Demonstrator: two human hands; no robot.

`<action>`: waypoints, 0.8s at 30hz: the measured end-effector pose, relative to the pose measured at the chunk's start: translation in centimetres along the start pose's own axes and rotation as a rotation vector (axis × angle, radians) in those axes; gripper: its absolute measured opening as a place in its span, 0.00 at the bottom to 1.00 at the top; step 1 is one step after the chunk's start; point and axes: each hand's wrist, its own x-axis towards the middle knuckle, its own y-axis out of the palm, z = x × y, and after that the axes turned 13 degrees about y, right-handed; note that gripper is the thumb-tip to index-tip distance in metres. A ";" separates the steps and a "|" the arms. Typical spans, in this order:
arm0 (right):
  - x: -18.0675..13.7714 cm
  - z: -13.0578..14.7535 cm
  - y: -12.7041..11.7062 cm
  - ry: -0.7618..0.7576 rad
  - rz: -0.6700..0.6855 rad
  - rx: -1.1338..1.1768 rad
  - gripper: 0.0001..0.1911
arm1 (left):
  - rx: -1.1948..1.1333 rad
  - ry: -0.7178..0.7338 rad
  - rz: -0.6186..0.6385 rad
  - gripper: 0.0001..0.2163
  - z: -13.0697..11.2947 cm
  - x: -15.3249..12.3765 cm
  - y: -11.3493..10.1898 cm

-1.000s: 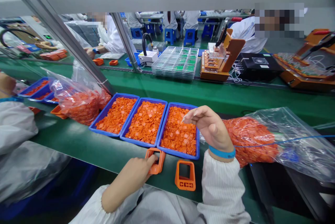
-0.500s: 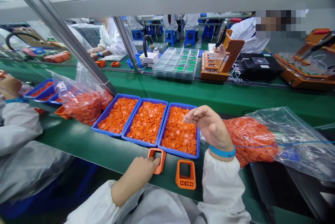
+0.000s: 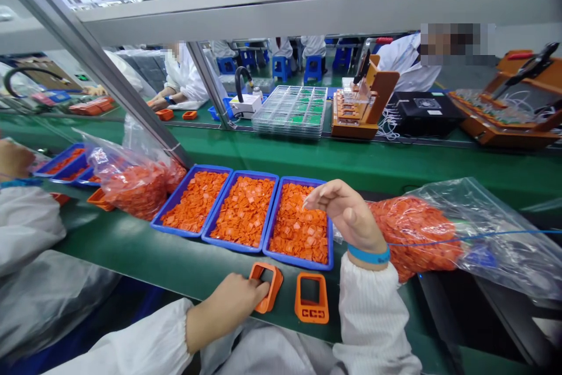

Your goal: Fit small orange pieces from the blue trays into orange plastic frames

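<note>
My left hand (image 3: 235, 300) grips an orange frame-shaped housing (image 3: 269, 282) and holds it tilted at the near edge of the green conveyor belt (image 3: 144, 249). A second orange housing (image 3: 311, 299) lies flat just to its right. My right hand (image 3: 345, 211) hovers over the rightmost of three blue trays (image 3: 300, 222), fingers curled and pinched; whether a small orange piece sits between them I cannot tell. All three trays hold several small orange square parts. A blue band circles my right wrist.
Clear bags of orange parts lie at the right (image 3: 443, 231) and left (image 3: 132, 173). A slanted metal post (image 3: 123, 94) rises behind the trays. Across the belt stand clear compartment trays (image 3: 292, 109), an orange fixture (image 3: 360, 106) and seated co-workers. Another person's sleeve (image 3: 26, 217) is at left.
My left hand has closed further on the orange housing and drawn it slightly toward me and to the right. My right hand stays over the right tray.
</note>
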 end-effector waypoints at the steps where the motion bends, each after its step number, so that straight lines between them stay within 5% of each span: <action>1: 0.1 0.0 0.0 0.003 -0.001 0.002 0.22 | 0.010 -0.003 0.003 0.11 -0.1 0.0 -0.1; 11: 0.4 -0.7 -0.7 0.023 -0.057 0.008 0.25 | 0.027 0.129 -0.060 0.05 -0.5 -1.0 0.6; 14: 0.2 -0.8 -1.2 0.027 -0.091 0.020 0.26 | -0.054 0.206 -0.144 0.04 -2.0 -2.5 -0.9; 19: -0.2 -0.7 -2.1 0.018 -0.160 0.061 0.25 | 0.065 0.232 -0.335 0.07 0.2 -2.9 -9.2; 22: -0.2 -0.6 -2.4 0.001 -0.197 0.094 0.23 | 0.163 -0.087 -0.432 0.04 5.4 0.8 -16.0; 24: -0.1 -0.6 -2.4 -0.015 -0.229 0.116 0.21 | 0.183 -0.234 -0.444 0.12 9.1 5.2 -19.9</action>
